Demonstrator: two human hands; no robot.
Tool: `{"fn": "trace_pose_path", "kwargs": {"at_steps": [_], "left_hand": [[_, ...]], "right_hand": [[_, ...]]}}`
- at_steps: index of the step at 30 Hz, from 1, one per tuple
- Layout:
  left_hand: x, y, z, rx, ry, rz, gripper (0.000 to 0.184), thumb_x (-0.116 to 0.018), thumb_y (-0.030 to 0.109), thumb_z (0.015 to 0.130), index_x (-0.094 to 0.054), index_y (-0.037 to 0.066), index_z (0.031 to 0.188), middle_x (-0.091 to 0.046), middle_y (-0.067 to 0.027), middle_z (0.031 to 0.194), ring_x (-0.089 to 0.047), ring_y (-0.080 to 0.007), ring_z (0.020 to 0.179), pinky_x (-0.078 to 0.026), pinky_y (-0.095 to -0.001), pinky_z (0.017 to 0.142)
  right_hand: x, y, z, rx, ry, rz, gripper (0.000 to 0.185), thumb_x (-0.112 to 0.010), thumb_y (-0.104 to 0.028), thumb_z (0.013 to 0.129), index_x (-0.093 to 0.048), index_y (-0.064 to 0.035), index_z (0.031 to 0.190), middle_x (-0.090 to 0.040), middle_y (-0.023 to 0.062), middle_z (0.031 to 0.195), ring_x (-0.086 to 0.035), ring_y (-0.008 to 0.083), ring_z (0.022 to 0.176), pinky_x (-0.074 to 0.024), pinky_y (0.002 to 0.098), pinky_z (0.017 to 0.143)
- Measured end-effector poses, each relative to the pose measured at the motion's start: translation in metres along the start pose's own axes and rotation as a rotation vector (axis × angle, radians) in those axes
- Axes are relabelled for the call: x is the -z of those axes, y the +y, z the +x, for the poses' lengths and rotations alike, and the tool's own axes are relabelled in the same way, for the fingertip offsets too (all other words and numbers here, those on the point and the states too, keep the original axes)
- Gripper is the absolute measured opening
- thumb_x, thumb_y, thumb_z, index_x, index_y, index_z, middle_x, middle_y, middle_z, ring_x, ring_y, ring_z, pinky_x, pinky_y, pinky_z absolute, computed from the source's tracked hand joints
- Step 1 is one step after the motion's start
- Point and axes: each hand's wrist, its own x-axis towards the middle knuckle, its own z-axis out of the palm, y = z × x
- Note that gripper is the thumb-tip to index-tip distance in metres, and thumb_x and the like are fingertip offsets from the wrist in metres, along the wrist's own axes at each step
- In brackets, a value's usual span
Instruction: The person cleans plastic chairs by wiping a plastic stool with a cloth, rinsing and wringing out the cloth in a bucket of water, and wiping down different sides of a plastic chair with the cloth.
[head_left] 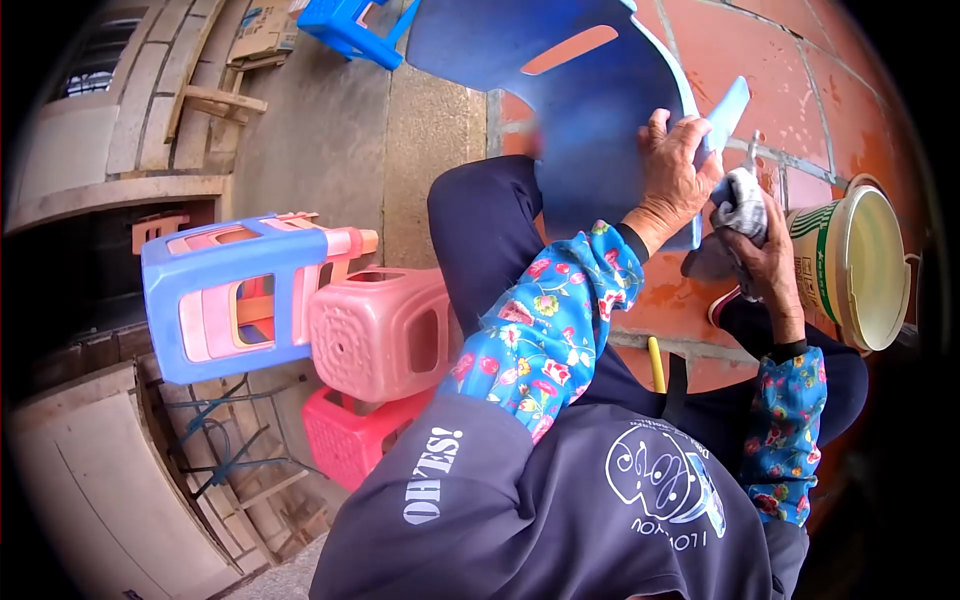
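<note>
A large blue plastic chair (600, 110) with a long slot lies tilted across my lap, its pale blue edge and a leg toward the right. My left hand (675, 175) grips that pale edge, fingers curled over it. Close by on the right, my right hand (768, 255) is wrapped around a wet-looking grey and white cloth (742, 205), which is beside the chair's edge. Part of the cloth hangs below the fingers.
A white bucket (868, 265) with a green stripe stands right of my right hand on red tiles (770, 90). Blue and pink stacked stools (235, 300), a pink stool (350, 335) and a red stool (345, 440) are at left. Another blue stool (350, 28) is at the top.
</note>
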Motion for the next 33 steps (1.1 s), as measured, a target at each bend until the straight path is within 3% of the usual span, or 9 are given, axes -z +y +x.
{"fn": "trace_pose_path", "kwargs": {"at_steps": [2, 4, 12, 16, 18, 22, 27, 28, 33], "left_hand": [[0.000, -0.001, 0.000, -0.003, 0.009, -0.013, 0.032, -0.064, 0.023, 0.077, -0.059, 0.010, 0.106, -0.065, -0.0084, 0.108, -0.047, -0.0361, 0.112, -0.030, -0.0490, 0.102], [0.003, 0.000, 0.001, -0.004, 0.003, -0.031, 0.032, -0.063, 0.023, 0.076, -0.059, 0.009, 0.105, -0.065, -0.0087, 0.107, -0.048, -0.0358, 0.111, -0.030, -0.0490, 0.102], [0.000, 0.000, 0.000, -0.002, 0.042, -0.047, 0.031, -0.067, 0.021, 0.072, -0.060, 0.009, 0.101, -0.067, -0.0088, 0.101, -0.049, -0.0336, 0.107, -0.030, -0.0480, 0.099], [-0.008, -0.005, -0.010, -0.044, 0.015, -0.011, 0.038, -0.065, 0.027, 0.079, -0.059, 0.008, 0.112, -0.062, -0.0126, 0.117, -0.044, -0.0386, 0.117, -0.027, -0.0544, 0.100], [-0.003, -0.013, -0.023, -0.068, -0.189, -0.036, 0.061, -0.062, 0.040, 0.086, -0.045, 0.010, 0.136, -0.038, -0.0201, 0.145, -0.033, -0.0437, 0.128, -0.021, -0.0587, 0.105], [0.019, -0.040, -0.062, 0.096, -0.377, 0.055, 0.081, -0.058, 0.058, 0.087, -0.029, 0.015, 0.149, -0.010, -0.0244, 0.157, -0.015, -0.0488, 0.141, -0.011, -0.0662, 0.109], [0.040, -0.055, -0.072, 0.169, -0.586, 0.148, 0.097, -0.067, 0.064, 0.075, -0.028, 0.016, 0.150, -0.010, -0.0257, 0.156, -0.008, -0.0480, 0.143, -0.006, -0.0652, 0.112], [0.040, -0.059, -0.074, 0.132, -0.610, 0.177, 0.098, -0.070, 0.062, 0.073, -0.028, 0.016, 0.150, -0.010, -0.0254, 0.156, -0.007, -0.0476, 0.143, -0.006, -0.0645, 0.112], [0.024, -0.064, -0.078, 0.054, -0.586, 0.218, 0.101, -0.078, 0.052, 0.065, -0.032, 0.016, 0.148, -0.012, -0.0236, 0.156, -0.007, -0.0457, 0.144, -0.005, -0.0616, 0.114]], "right_hand": [[-0.025, -0.001, -0.004, 0.113, 0.132, -0.309, 0.068, -0.077, -0.022, 0.076, -0.046, -0.0069, 0.134, -0.052, 0.0155, 0.128, -0.052, 0.0328, 0.120, -0.0474, 0.0399, 0.095], [-0.029, 0.006, -0.005, 0.154, 0.174, -0.285, 0.070, -0.078, -0.020, 0.073, -0.045, -0.0087, 0.134, -0.052, 0.0148, 0.129, -0.053, 0.0338, 0.119, -0.0480, 0.0408, 0.094], [-0.027, 0.058, -0.017, -0.219, 0.070, -0.350, 0.078, -0.078, -0.041, 0.077, -0.040, -0.0173, 0.141, -0.051, 0.0121, 0.131, -0.054, 0.0333, 0.118, -0.0459, 0.0427, 0.095], [-0.032, 0.085, -0.018, -0.246, 0.119, -0.394, 0.075, -0.077, -0.041, 0.077, -0.043, -0.0174, 0.139, -0.053, 0.0113, 0.128, -0.056, 0.0332, 0.116, -0.0466, 0.0422, 0.094], [-0.025, 0.096, -0.014, -0.267, 0.100, -0.338, 0.071, -0.077, -0.040, 0.077, -0.046, -0.0171, 0.137, -0.055, 0.0103, 0.126, -0.057, 0.0325, 0.115, -0.0467, 0.0416, 0.094], [-0.019, 0.111, -0.004, -0.298, 0.099, -0.303, 0.065, -0.077, -0.034, 0.077, -0.052, -0.0186, 0.135, -0.058, 0.0082, 0.121, -0.059, 0.0300, 0.111, -0.0477, 0.0403, 0.093], [-0.007, 0.179, 0.025, -0.353, 0.128, -0.311, 0.069, -0.073, -0.038, 0.077, -0.050, -0.0183, 0.138, -0.063, 0.0151, 0.122, -0.060, 0.0330, 0.112, -0.0469, 0.0409, 0.094], [-0.007, 0.190, 0.031, -0.349, 0.146, -0.290, 0.069, -0.074, -0.035, 0.078, -0.050, -0.0128, 0.138, -0.063, 0.0191, 0.121, -0.062, 0.0320, 0.111, -0.0482, 0.0391, 0.093], [-0.006, 0.237, 0.053, -0.356, 0.137, -0.164, 0.066, -0.071, -0.034, 0.080, -0.050, -0.0110, 0.138, -0.064, 0.0187, 0.119, -0.064, 0.0306, 0.106, -0.0499, 0.0388, 0.089]]}}
